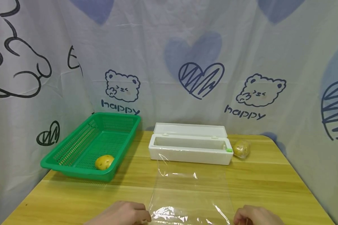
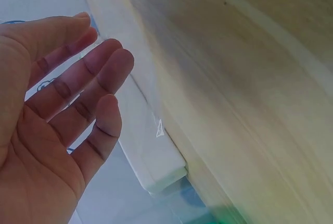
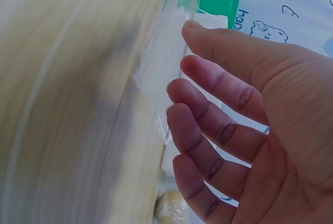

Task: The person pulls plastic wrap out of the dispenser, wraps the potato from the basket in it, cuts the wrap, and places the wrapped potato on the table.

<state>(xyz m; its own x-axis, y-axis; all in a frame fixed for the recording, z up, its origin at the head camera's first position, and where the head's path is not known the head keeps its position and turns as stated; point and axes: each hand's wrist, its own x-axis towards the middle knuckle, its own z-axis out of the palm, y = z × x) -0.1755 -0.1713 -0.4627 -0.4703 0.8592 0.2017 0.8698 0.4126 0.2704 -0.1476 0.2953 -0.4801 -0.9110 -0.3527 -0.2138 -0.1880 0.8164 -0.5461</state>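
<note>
A sheet of clear plastic film [image 1: 191, 190] stretches over the wooden table from the white dispenser box [image 1: 190, 155], catching bright glints along its near part. By the film's near left side is my left hand [image 1: 124, 214]; its fingers are loosely bent in the left wrist view, with no grip on the film visible. My right hand [image 1: 256, 215] is at the near right side, and the right wrist view shows a gap between thumb and fingers. The box's lid [image 1: 190, 129] stands raised, and a small green piece [image 1: 229, 150] sits at its right end.
A green plastic basket [image 1: 112, 171] stands at the left with a potato [image 1: 104, 162] inside. To the right of the box lies a potato wrapped in clear film [image 1: 241, 149]. A printed curtain [image 1: 163, 103] hangs behind and along both sides of the table [image 1: 270, 181].
</note>
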